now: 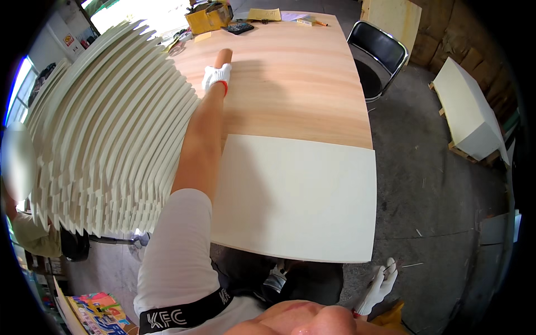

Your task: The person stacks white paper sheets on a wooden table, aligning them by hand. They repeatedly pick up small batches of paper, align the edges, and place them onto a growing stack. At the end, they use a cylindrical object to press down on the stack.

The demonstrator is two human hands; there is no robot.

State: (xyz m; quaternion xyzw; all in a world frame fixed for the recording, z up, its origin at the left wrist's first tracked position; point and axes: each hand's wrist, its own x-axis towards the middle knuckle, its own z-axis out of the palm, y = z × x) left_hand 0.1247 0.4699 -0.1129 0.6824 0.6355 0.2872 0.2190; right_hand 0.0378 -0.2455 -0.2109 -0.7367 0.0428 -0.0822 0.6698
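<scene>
My left hand point(218, 76), in a white knitted glove with a red cuff, reaches far across the wooden tabletop point(301, 89). Its fingers look closed around a short brown cylinder point(224, 57), whose kind I cannot make out. Below that forearm a flat white panel point(296, 195) lies on the near part of the table, its front edge close to my body. My right hand point(382, 286), also gloved in white, hangs low past the panel's near right corner. Its fingers are apart and hold nothing visible. A tall stack of white panels point(111, 134) stands beside my left arm.
At the table's far end are a yellow box point(209, 18), a black calculator point(238, 28) and papers point(264, 14). A black chair point(378, 50) stands at the right side. Farther right, white boards point(466, 106) rest on a pallet. Another person point(34, 233) is at the left edge.
</scene>
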